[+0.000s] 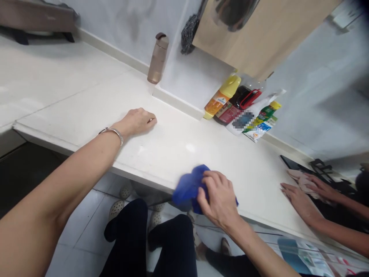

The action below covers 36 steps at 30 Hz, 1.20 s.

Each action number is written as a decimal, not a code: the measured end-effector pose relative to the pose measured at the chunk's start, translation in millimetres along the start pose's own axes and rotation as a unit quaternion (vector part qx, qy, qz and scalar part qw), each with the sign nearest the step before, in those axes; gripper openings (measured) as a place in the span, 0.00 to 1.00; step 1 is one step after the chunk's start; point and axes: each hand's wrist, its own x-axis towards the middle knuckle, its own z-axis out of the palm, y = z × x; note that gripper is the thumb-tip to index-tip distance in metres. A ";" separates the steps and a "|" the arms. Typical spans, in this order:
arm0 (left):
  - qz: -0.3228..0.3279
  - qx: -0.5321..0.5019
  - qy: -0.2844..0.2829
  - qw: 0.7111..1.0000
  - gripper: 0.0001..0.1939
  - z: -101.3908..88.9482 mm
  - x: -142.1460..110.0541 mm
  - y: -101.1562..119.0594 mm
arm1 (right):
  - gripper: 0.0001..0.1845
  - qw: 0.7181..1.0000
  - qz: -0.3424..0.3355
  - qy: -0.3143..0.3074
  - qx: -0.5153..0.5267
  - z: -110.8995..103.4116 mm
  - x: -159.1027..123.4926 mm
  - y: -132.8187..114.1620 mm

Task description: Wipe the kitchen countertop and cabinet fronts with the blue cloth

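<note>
My right hand (219, 196) grips a blue cloth (187, 186) at the front edge of the white countertop (170, 148). Part of the cloth hangs past the edge, and some of it is hidden under my fingers. My left hand (138, 121), with a silver bracelet (113, 132) at the wrist, rests on the countertop farther left. Its fingers are curled in, and I see nothing held in them.
A brown bottle (158, 58) stands by the wall. Against the wall to its right are a yellow-orange bottle (221, 98) and several cleaning-product packs (259, 129). At the right, another person's hands (302, 198) press a pale cloth (301, 180) near a black stove (324, 167).
</note>
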 end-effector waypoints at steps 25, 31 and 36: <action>-0.144 -0.027 0.097 0.984 0.24 -20.1 -8.8 -18.7 | 0.23 0.981 -0.129 -0.038 0.140 44.4 101.0 80.7; -0.005 -0.034 -0.014 0.999 0.25 -8.7 -10.4 -0.1 | 0.27 0.989 0.147 -0.001 0.033 45.0 36.0 171.6; 0.023 -0.024 -0.057 0.998 0.24 3.8 -5.2 16.5 | 0.25 0.970 0.237 -0.023 -0.038 60.5 70.8 207.2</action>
